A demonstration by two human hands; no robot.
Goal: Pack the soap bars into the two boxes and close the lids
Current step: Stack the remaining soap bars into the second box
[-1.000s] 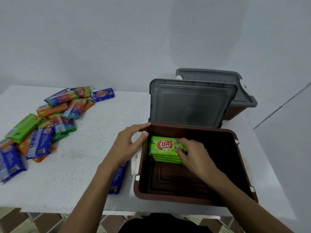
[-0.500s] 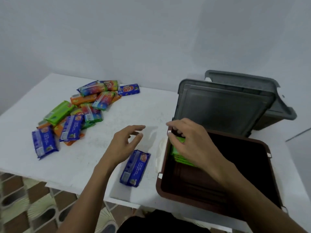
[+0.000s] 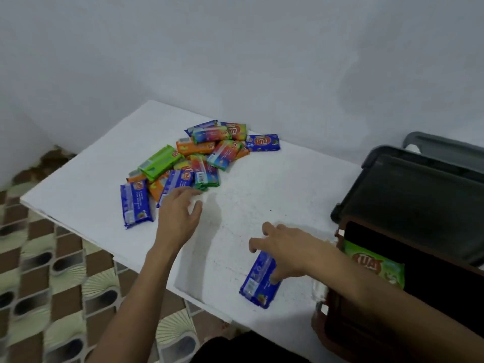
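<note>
A blue-wrapped soap bar (image 3: 259, 280) lies flat on the white surface (image 3: 262, 192) beside the brown box (image 3: 337, 334), long axis running near-to-far. Right hand (image 3: 285, 250) rests on it, fingers spread; left hand (image 3: 180, 213) open, empty.

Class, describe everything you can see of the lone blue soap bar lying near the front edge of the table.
The blue soap bar is a flat, oblong pack in glossy blue wrapping, with a pale barcode patch and a small red and green picture near its front end. It lies flat on the white table, apart from the pile, slightly slanted, just left of the brown box. The right hand reaches over it, fingers spread, with fingertips touching its far end and right edge. It is not lifted.
</note>
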